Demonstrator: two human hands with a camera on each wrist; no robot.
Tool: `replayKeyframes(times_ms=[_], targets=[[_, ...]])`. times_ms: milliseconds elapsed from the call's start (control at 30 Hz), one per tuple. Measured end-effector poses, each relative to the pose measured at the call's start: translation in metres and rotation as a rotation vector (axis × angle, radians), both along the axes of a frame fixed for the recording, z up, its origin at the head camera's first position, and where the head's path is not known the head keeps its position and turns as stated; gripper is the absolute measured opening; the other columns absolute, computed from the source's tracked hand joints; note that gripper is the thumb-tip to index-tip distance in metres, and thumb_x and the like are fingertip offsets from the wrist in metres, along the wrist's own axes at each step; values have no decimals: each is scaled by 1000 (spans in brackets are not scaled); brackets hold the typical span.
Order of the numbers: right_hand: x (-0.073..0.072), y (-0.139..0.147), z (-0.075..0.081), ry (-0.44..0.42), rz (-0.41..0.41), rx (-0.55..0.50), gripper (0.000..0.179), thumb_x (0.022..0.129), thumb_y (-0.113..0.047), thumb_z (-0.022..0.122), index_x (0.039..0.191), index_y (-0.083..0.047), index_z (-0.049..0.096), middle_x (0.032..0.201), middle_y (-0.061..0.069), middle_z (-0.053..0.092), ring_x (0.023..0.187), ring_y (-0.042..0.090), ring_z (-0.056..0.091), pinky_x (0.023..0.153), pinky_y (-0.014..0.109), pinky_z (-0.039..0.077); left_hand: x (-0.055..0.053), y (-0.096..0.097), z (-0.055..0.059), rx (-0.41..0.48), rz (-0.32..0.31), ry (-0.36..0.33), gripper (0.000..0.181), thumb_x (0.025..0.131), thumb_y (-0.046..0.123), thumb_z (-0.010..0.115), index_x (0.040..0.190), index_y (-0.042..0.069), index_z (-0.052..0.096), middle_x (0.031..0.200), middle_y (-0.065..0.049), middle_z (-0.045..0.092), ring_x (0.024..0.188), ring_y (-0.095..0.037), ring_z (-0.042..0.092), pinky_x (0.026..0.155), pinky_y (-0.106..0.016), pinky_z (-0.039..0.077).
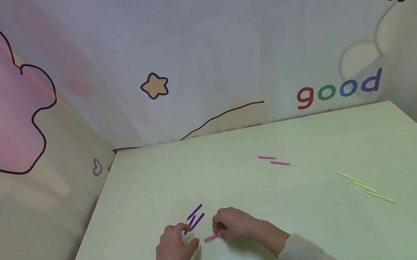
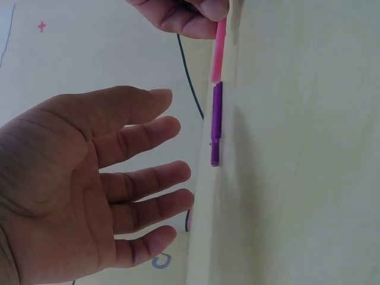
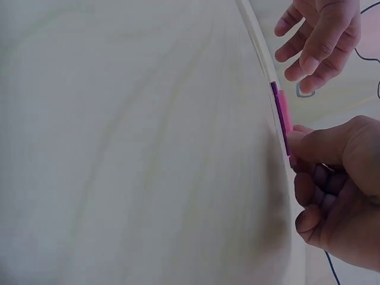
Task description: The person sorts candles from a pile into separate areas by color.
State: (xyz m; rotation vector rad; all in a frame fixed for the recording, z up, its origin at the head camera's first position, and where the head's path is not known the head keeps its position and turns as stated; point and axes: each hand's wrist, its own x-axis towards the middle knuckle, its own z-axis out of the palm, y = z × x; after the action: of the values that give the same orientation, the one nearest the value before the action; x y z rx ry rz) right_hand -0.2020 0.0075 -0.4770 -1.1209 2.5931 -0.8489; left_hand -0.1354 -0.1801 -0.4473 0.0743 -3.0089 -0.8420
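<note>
Several short purple sticks (image 1: 195, 211) lie slanted on the table, left of its middle. My left hand (image 1: 174, 247) is beside them, its fingertips overlapping their near ends in the head view. In the left wrist view that hand (image 2: 95, 184) has loosely extended fingers spread apart, with nothing in its palm. My right hand (image 1: 234, 224) pinches the end of a short pink stick (image 1: 210, 238) between thumb and forefinger, its other fingers curled in. The pink stick (image 3: 285, 107) overlaps a purple stick (image 3: 278, 107) in the right wrist view.
Two more pink sticks (image 1: 280, 163) lie farther back on the pale green table (image 1: 212, 152). Off to the right, three yellow sticks (image 1: 364, 187) form a slanting line. A printed cloth backdrop (image 1: 194, 49) stands behind the table and along its sides.
</note>
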Motion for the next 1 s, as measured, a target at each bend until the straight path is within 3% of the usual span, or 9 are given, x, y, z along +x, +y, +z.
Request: replayKeyframes(times_ms=[167, 367, 533, 733, 1000], targets=[[5, 5, 3, 27, -18, -3, 18, 79, 6, 59, 77, -11, 65, 72, -8, 47, 68, 6, 45, 64, 21, 41, 2, 0, 1, -2, 7, 15, 29, 73, 22, 72, 99, 12, 67, 102, -13, 55, 92, -34, 54, 68, -52, 43], [7, 21, 5, 62, -76, 0, 18, 78, 7, 58, 77, -9, 65, 73, -6, 49, 69, 10, 48, 66, 25, 43, -7, 9, -7, 16, -38, 39, 27, 72, 21, 72, 97, 11, 67, 97, -10, 56, 85, -29, 55, 64, -48, 43], [2, 35, 8, 97, -103, -38, 19, 76, 9, 54, 78, -7, 64, 74, -4, 50, 69, 13, 48, 65, 28, 43, -17, 16, -7, 12, -46, 86, 25, 72, 20, 72, 95, 12, 67, 95, -9, 56, 81, -26, 53, 63, -48, 42], [-8, 54, 9, 116, -156, -66, 22, 76, 9, 49, 77, -7, 64, 72, -5, 49, 67, 12, 46, 64, 28, 42, -26, 29, -3, 43, -74, 86, 25, 75, 21, 70, 99, 11, 67, 104, -10, 57, 94, -30, 54, 71, -52, 41], [-21, 73, 12, 93, -245, -81, 20, 76, 11, 53, 79, -6, 64, 72, -3, 47, 67, 12, 44, 63, 27, 41, -36, 45, -2, 42, -123, 130, 24, 77, 21, 71, 99, 12, 67, 102, -9, 57, 89, -27, 54, 69, -48, 41]])
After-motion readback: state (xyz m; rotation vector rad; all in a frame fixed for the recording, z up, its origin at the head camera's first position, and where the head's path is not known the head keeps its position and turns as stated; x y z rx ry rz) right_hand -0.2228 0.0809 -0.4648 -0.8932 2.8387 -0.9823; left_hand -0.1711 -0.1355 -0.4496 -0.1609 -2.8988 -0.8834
